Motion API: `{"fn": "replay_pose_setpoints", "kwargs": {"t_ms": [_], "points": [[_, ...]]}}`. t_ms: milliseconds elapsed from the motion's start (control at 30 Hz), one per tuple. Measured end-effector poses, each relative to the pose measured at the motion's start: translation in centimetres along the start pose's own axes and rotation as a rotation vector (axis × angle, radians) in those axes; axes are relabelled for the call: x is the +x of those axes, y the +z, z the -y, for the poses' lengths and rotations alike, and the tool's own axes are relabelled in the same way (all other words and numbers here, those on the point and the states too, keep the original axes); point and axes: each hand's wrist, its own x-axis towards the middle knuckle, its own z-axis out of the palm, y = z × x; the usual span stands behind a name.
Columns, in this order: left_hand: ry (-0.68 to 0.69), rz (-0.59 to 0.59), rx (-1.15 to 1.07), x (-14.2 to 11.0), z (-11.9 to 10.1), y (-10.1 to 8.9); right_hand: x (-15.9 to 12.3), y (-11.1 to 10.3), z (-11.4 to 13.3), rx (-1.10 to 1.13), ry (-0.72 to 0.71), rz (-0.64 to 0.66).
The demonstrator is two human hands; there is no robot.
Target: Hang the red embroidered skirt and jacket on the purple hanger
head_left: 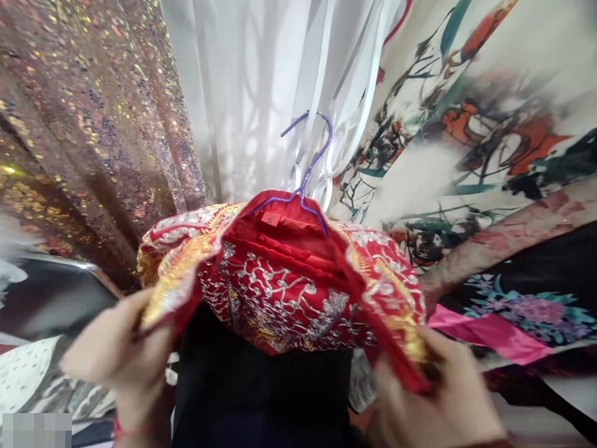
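A red jacket (280,267) with silver and gold embroidery hangs on a purple wire hanger (321,146). Inside its collar sits a small red label (270,218) marked S. My left hand (124,345) is closed around the jacket's left front edge, fingers partly blurred. On the other side, my right hand (443,386) grips the right front edge, which has a red border. Between my hands the front is spread apart, so the red lining shows. The hanger's hook is up by a white scrolled metal frame (321,68); whether it is hooked there I cannot tell.
Gold sequin fabric (93,112) hangs at the left, beside a white curtain (233,81). Cloth with a painted floral print (489,124) fills the right. Lower right are black flowered fabric (536,305) and a pink ribbon (489,336). A dark chair back (46,298) stands at the left.
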Motion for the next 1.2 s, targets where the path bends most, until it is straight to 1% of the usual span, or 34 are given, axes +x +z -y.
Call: {"fn": "replay_pose_setpoints", "kwargs": {"t_ms": [33,67,100,133,167,233,300,367,433,467,500,533,600,667,700,767,833,933,1000,1033,1067,1100,1133,1200], "points": [[0.020,0.069,-0.058,-1.0,-1.2,0.0,-0.8,1.4,0.8,-0.027,-0.051,-0.101],[0.065,0.177,-0.091,-2.0,-2.4,0.3,-1.6,3.0,1.4,-0.077,-0.117,-0.054],[0.100,0.246,-0.111,-2.8,-3.5,0.8,-2.3,4.5,1.6,-0.135,-0.112,-0.008],[0.122,0.312,-0.099,-3.3,-4.6,1.4,-2.8,5.9,1.5,-0.164,-0.090,0.006],[0.126,0.356,-0.104,-3.6,-5.5,2.0,-3.1,7.0,1.0,-0.173,-0.070,0.035],[0.095,0.365,-0.160,-3.3,-6.9,3.4,-3.1,8.4,-0.7,-0.124,-0.044,0.029],[0.083,0.294,-0.262,-1.8,-7.9,4.5,-2.3,8.8,-2.8,-0.048,-0.053,-0.001],[0.144,0.189,-0.334,0.6,-8.6,5.8,-1.3,8.8,-4.6,0.000,-0.049,-0.030],[0.226,0.109,-0.346,3.6,-9.3,7.2,-0.3,8.9,-5.7,0.033,-0.042,-0.029],[0.245,0.087,-0.338,5.1,-9.6,8.0,0.0,9.0,-6.1,0.046,-0.049,-0.017],[0.256,0.103,-0.321,6.5,-9.9,8.9,0.2,9.3,-6.3,0.054,-0.063,-0.003],[0.265,0.154,-0.300,7.8,-10.1,9.7,0.3,9.5,-6.4,0.060,-0.083,0.011],[0.311,0.348,-0.270,9.8,-10.3,11.2,0.1,9.8,-6.5,0.059,-0.106,0.022],[0.328,0.544,-0.228,11.0,-10.2,12.3,-0.3,9.4,-6.8,0.054,-0.061,0.024],[0.317,0.608,-0.201,11.3,-10.1,12.7,-0.5,9.0,-6.9,0.055,-0.017,0.028],[0.269,0.658,-0.145,11.5,-10.1,13.1,-0.7,7.4,-7.3,0.052,0.083,0.022],[0.233,0.668,-0.107,11.3,-10.2,13.1,-0.5,5.4,-7.4,0.036,0.168,-0.028],[0.173,0.672,-0.048,11.0,-10.8,12.6,0.2,2.5,-7.0,-0.016,0.234,-0.201],[0.139,0.675,-0.010,11.0,-11.4,12.0,0.3,1.5,-6.1,-0.062,0.230,-0.309],[0.125,0.679,0.004,11.0,-11.6,11.6,0.0,1.5,-5.5,-0.090,0.211,-0.343],[0.112,0.683,0.016,11.0,-11.7,11.3,-0.5,1.8,-4.8,-0.112,0.175,-0.343],[0.101,0.687,0.023,11.0,-11.9,11.0,-1.1,2.5,-4.1,-0.124,0.115,-0.309],[0.091,0.690,0.027,11.0,-12.0,10.7,-1.9,3.6,-3.3,-0.135,0.042,-0.256],[0.080,0.702,0.026,11.0,-12.0,10.3,-3.5,6.7,-1.9,-0.129,-0.144,-0.086]]}}
